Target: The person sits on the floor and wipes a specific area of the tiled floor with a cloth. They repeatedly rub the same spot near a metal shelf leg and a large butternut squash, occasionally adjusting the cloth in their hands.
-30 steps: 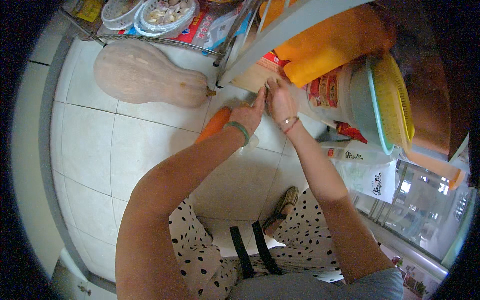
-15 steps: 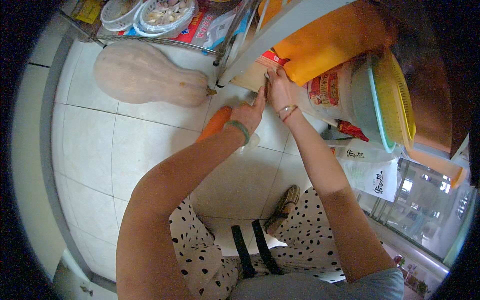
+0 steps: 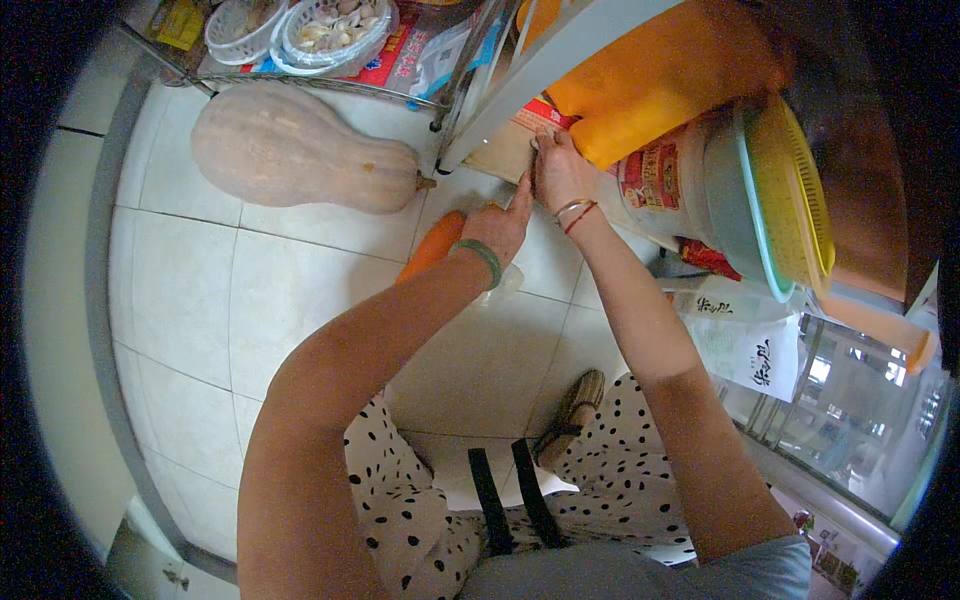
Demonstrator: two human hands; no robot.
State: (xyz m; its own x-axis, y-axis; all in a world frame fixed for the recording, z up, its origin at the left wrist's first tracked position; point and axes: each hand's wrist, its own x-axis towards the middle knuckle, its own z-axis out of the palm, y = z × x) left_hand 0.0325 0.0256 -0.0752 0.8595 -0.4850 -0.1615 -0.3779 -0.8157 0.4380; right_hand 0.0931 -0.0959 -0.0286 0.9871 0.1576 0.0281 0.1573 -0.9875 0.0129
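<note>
My left hand (image 3: 497, 228) reaches forward with its index finger stretched toward my right hand; the other fingers are curled and mostly hidden from above. My right hand (image 3: 565, 172) is closed, fingertips pinched together beside the left fingertip. Whatever lies between the two hands is too small and covered to name. Under my left forearm shows a long orange thing (image 3: 436, 243) with a rounded end, partly covered. A pale, see-through thing (image 3: 508, 283) shows below my left hand, close to the tiles.
A large tan pumpkin (image 3: 300, 150) lies on the tiled floor at left. Behind it, a wire rack (image 3: 330, 84) bears white baskets (image 3: 240, 38), one with garlic. To the right stand a grey-white post (image 3: 560, 75), an orange sheet (image 3: 660, 90), nested basins (image 3: 775, 220) and a white bag (image 3: 755, 345).
Both hands stay nearly in place. The right hand's wrist and fingers have turned slightly, and the whole view has shifted a little.
</note>
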